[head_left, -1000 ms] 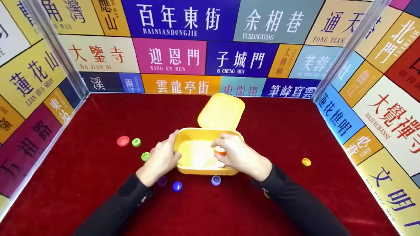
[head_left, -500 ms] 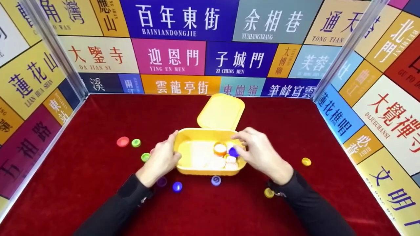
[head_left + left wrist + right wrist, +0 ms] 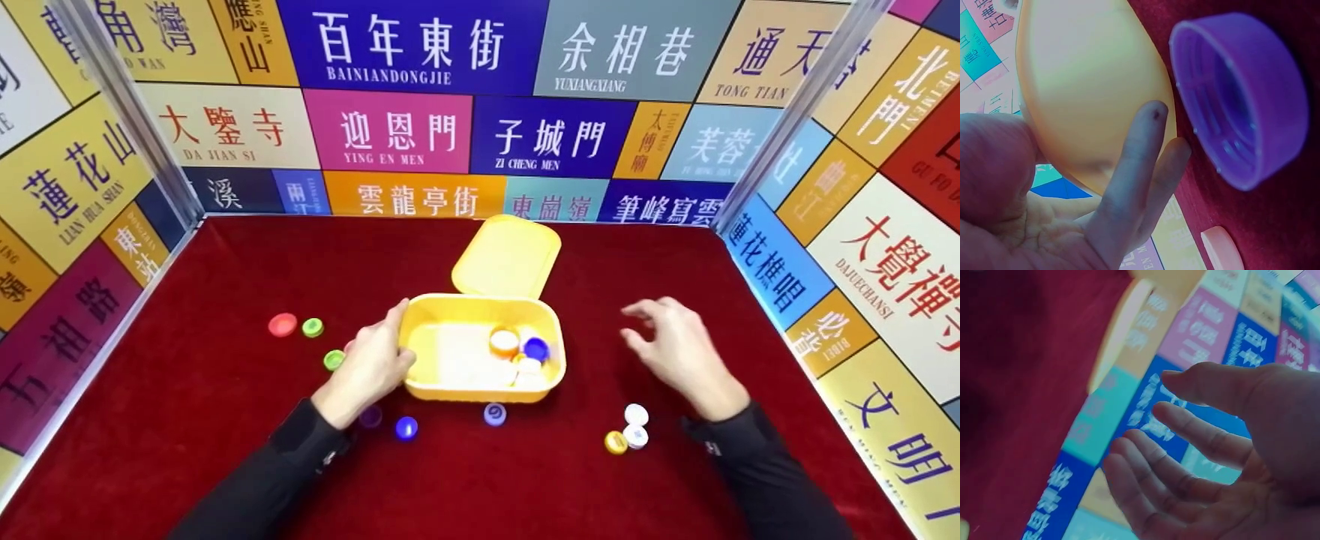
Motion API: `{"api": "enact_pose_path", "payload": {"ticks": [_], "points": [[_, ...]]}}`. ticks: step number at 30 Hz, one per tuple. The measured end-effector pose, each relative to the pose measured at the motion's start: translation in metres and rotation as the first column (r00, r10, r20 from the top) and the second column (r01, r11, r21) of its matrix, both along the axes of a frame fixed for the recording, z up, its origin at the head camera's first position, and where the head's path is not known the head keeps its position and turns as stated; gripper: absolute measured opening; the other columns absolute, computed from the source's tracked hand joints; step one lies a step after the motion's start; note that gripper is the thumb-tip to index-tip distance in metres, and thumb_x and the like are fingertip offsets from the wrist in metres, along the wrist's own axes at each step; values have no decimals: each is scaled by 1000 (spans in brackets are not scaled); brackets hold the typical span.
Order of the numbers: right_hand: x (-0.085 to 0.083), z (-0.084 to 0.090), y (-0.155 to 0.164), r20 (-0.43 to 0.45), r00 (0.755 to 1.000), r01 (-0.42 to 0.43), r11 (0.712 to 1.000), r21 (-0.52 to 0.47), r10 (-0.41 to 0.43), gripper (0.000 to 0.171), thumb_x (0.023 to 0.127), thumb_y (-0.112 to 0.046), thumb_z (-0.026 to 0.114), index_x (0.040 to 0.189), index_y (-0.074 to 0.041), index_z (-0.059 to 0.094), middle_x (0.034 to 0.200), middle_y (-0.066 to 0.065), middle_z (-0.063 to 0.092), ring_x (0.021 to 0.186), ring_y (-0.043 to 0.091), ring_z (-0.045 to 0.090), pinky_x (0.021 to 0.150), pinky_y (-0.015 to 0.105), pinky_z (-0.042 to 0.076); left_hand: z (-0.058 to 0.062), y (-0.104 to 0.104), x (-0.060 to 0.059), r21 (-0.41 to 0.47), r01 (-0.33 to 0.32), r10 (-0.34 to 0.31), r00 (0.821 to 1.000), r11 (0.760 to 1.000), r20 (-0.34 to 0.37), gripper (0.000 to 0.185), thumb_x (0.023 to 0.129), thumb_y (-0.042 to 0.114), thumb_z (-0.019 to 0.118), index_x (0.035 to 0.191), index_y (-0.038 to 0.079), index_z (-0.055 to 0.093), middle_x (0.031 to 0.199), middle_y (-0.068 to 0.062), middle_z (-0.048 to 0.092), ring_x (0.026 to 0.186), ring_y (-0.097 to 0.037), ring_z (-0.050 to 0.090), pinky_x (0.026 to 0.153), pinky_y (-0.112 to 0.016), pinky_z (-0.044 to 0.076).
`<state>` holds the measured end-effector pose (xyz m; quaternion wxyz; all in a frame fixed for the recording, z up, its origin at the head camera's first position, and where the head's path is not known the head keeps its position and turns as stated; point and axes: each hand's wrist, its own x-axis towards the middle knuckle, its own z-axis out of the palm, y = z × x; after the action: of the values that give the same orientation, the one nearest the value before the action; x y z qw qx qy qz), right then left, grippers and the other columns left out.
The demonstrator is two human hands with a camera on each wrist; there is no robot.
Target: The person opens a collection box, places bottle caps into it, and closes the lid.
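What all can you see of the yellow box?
The yellow box is a rectangular tub with rounded corners and plastic-looking walls. It stands upright and open on the red surface, its yellow lid lying off at the far side; whether they touch is unclear. The left hand grips its left end, fingers against the outer wall. Inside, towards the right, are an orange-and-white piece, a blue piece and paler pieces washed out by glare.

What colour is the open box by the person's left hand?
Yellow; the box shows best in the head view, with the left hand gripping its side.
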<state>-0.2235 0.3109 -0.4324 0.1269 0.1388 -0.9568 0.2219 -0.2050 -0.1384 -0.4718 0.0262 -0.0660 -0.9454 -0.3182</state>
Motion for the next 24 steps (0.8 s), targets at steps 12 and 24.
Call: {"api": "enact_pose_path", "payload": {"ticks": [12,24], "points": [[4,-24,69,178,962,186,974,126,-207,50,102,-20,84,142,8,74,135,43,67,124,64,63,98,78,57,0,1,1,-1,-5,5,1000,1000,4,85,102,5,69,181,2,38,151,-29,75,91,-32,71,80,-41,61],[7,-28,90,251,946,166,973,161,-204,41,97,-12,86,126,15,77,123,42,75,118,63,66,102,76,55,-1,0,2,11,2,-2,999,1000,-33,83,100,3,69,178,-1,42,146,-30,77,88,-32,70,75,-39,60]]}}
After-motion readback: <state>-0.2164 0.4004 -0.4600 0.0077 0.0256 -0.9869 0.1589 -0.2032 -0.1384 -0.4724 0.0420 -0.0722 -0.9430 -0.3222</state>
